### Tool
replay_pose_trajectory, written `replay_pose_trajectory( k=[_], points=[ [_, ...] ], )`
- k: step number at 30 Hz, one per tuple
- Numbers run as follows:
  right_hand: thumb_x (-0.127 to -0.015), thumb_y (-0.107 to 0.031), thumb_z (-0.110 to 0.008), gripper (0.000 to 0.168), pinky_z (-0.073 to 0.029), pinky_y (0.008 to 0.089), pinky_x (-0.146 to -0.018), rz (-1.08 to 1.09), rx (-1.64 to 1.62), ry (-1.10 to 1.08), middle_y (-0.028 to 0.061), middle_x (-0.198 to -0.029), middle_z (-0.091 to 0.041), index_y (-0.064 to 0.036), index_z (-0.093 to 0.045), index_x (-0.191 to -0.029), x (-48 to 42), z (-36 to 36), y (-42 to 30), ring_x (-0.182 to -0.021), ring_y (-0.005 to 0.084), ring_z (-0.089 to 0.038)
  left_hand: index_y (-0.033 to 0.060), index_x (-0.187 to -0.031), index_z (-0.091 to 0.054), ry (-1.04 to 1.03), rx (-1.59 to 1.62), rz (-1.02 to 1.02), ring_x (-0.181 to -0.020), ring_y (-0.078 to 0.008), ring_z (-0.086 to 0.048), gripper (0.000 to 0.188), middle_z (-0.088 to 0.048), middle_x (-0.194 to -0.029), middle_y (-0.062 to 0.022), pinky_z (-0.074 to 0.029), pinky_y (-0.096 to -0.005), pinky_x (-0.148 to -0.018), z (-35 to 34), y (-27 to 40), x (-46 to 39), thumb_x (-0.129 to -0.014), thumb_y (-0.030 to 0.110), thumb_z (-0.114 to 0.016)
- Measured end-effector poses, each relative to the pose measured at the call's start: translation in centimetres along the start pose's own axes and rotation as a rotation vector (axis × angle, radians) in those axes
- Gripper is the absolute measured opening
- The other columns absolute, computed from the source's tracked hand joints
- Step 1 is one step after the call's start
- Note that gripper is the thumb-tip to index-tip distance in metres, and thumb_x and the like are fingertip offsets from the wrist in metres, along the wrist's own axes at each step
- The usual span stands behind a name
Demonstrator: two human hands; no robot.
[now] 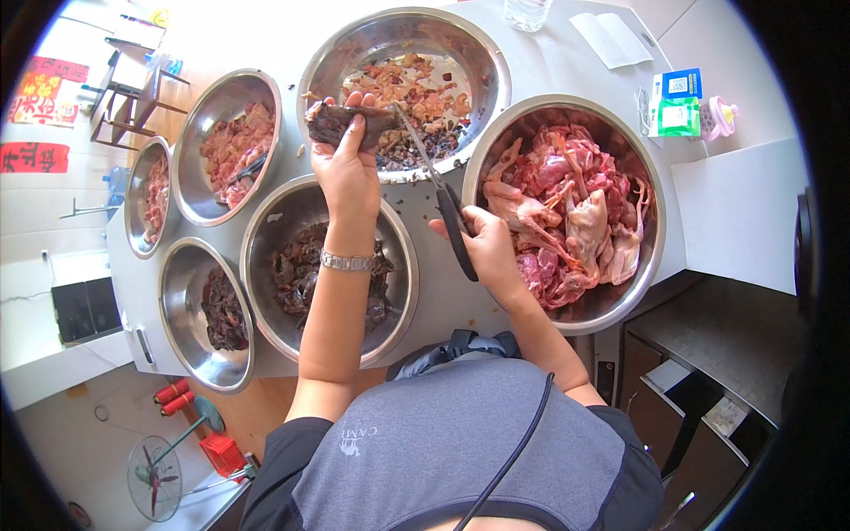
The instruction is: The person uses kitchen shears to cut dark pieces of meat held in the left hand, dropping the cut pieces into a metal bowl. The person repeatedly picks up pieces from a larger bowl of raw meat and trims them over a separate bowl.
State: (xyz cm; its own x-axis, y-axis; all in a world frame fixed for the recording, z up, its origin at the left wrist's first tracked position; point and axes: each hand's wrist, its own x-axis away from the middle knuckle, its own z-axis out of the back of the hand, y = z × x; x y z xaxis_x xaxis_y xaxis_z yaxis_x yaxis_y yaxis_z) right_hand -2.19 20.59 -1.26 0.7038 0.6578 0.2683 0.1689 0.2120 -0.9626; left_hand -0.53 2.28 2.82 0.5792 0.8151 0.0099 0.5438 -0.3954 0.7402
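Observation:
My left hand point(346, 149) holds up a dark piece of meat point(352, 124), thumb across its near side, over the rim of the far steel basin point(488, 50). In that basin lie yellowish and dark scraps point(415, 86). My right hand point(488, 249) grips black-handled scissors point(453, 226). Their blades point up and left, tips at the right end of the dark piece; whether they cut into it cannot be made out. Right of the scissors, a large steel basin point(654, 265) holds raw, skinned-looking poultry point(564, 206). Under my left forearm, another basin point(405, 299) contains dark meat pieces point(299, 279).
Left on the table point(441, 299) stand basins with pink meat point(236, 152), more pink meat point(156, 192) and dark meat point(224, 312). A plastic bottle point(528, 12), white paper point(611, 40), printed cards point(677, 99) and a pink-lidded item point(720, 118) are at the far right.

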Motion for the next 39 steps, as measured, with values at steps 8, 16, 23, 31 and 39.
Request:
replay_pose_trajectory(
  k=[8, 16, 23, 31, 39],
  points=[
    [-0.080, -0.045, -0.065, 0.044, -0.028, 0.0179, -0.034, -0.289, -0.557, -0.164, -0.0018, -0.050, -0.047, -0.008, -0.049, -0.065, -0.6, -2.6, -0.4, -0.036, 0.0056, -0.040, -0.0005, -0.117, -0.043, -0.097, -0.347, -0.255, -0.097, -0.0225, -0.060, 0.031, -0.058, -0.108, -0.0149, -0.051, -0.0343, -0.085, 0.4, -1.3, -0.1, -0.087, -0.007, -0.048],
    [-0.078, -0.053, -0.063, 0.050, -0.028, 0.0198, -0.034, -0.436, -0.747, -0.087, -0.0004, -0.050, -0.045, -0.007, -0.047, -0.068, -2.2, -3.6, -0.5, -0.036, 0.0080, -0.040, -0.0012, -0.112, -0.048, -0.059, -0.451, -0.278, -0.092, -0.0203, -0.061, 0.025, -0.061, -0.103, -0.0132, -0.052, -0.0314, -0.080, 1.2, -1.4, -0.9, -0.088, -0.005, -0.048],
    [-0.084, -0.060, -0.048, 0.051, -0.035, 0.0229, -0.046, -0.474, -0.818, -0.248, 0.0022, -0.057, -0.045, -0.009, -0.049, -0.075, -2.5, -1.3, 1.3, -0.047, 0.0125, -0.043, -0.0052, -0.109, -0.051, -0.028, -0.368, -0.103, -0.096, -0.0229, -0.061, 0.021, -0.060, -0.107, -0.0169, -0.054, -0.0300, -0.075, 0.3, 1.5, -1.9, -0.088, -0.004, -0.046],
    [-0.087, -0.059, -0.042, 0.055, -0.040, 0.0227, -0.062, -0.275, -0.631, -0.527, 0.0014, -0.076, -0.052, -0.006, -0.054, -0.093, -0.8, -1.5, 0.3, -0.068, 0.0089, -0.048, -0.0066, -0.115, -0.046, -0.184, -0.383, 0.110, -0.103, -0.0293, -0.058, 0.027, -0.056, -0.113, -0.0228, -0.054, -0.0338, -0.082, -1.3, 4.1, -3.8, -0.088, -0.005, -0.045],
    [-0.083, -0.056, -0.054, 0.046, -0.033, 0.0184, -0.048, -0.141, -0.567, -0.471, -0.0032, -0.061, -0.043, -0.011, -0.048, -0.077, -1.4, -1.9, -1.0, -0.053, 0.0050, -0.041, -0.0072, -0.115, -0.044, -0.196, -0.361, 0.151, -0.105, -0.0313, -0.057, 0.028, -0.055, -0.113, -0.0245, -0.054, -0.0350, -0.085, -1.6, 4.1, -3.7, -0.087, -0.007, -0.044]
  ],
)
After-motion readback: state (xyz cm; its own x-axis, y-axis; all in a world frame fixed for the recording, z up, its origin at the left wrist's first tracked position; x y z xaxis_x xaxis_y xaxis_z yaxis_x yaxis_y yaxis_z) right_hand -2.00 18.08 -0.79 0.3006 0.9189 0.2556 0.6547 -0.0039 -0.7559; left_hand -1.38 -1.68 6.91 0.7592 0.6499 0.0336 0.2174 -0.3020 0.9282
